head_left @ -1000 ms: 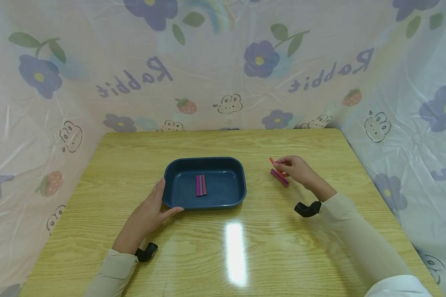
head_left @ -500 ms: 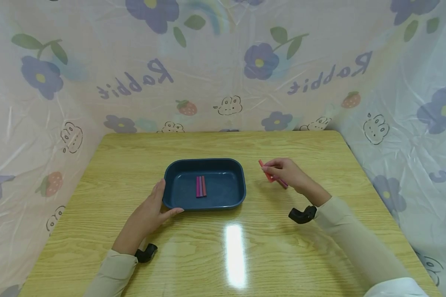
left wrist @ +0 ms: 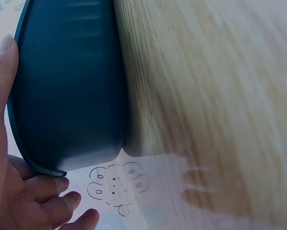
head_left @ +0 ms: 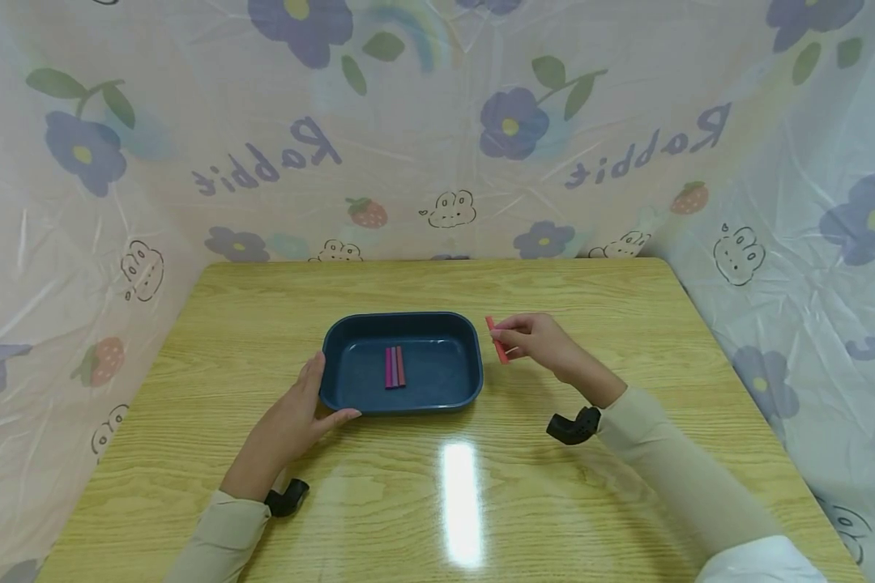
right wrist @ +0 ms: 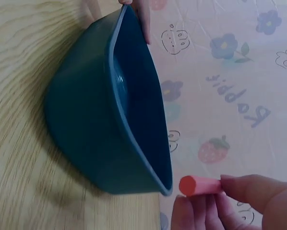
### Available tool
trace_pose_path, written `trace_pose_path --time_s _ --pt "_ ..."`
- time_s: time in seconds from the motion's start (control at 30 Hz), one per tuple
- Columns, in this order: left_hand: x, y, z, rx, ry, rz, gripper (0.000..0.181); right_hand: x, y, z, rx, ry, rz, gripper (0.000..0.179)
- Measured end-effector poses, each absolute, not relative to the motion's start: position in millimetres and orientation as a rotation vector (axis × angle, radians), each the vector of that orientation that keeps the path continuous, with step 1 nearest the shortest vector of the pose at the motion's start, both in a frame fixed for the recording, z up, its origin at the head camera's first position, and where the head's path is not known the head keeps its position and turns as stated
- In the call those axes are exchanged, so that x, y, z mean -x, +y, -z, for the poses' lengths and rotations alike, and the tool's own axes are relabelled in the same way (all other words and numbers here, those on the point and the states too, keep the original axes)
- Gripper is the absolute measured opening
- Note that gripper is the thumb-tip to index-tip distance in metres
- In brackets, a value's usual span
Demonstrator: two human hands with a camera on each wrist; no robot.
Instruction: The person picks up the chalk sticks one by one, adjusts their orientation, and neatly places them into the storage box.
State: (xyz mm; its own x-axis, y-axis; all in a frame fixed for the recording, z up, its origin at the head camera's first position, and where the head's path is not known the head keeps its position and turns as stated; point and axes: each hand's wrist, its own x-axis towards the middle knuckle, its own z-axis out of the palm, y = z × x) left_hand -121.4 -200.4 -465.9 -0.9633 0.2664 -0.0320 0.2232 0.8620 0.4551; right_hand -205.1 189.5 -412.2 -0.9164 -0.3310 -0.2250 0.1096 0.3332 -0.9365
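A dark blue plastic tray (head_left: 408,401) stands on the table, with several thin pink, purple and reddish sticks (head_left: 395,368) lying side by side in it. My left hand (head_left: 292,417) holds the tray's left end, thumb along the near rim and fingers at the end wall. Just beyond the tray's right rim, my right hand (head_left: 543,344) pinches a coral-red crayon-like stick (head_left: 497,340) between thumb and fingers. The right wrist view shows this stick (right wrist: 201,186) end-on, with a flat, faceted end beside the tray's corner. Any sticks behind the right hand are hidden.
The wood-grain table (head_left: 379,502) carries a bright light reflection in front of the tray. A printed curtain (head_left: 408,121) with flowers and rabbits surrounds its back and sides. A black wrist-worn device (head_left: 574,426) hangs below the right wrist, and another (head_left: 288,497) below the left.
My right hand has carried the coral-red stick left from beside the darker sticks to the tray's right rim. Those darker sticks have gone from view behind the hand. The left hand stays put.
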Motion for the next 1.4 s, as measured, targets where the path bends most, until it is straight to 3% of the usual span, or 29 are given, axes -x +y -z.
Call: trace_pose_path --time_s 1.4 --pt "121.8 -201.8 467.7 -0.390 2.954 -0.695 0.109 211.5 93.3 430.8 0.221 2.136 1.591 0.026"
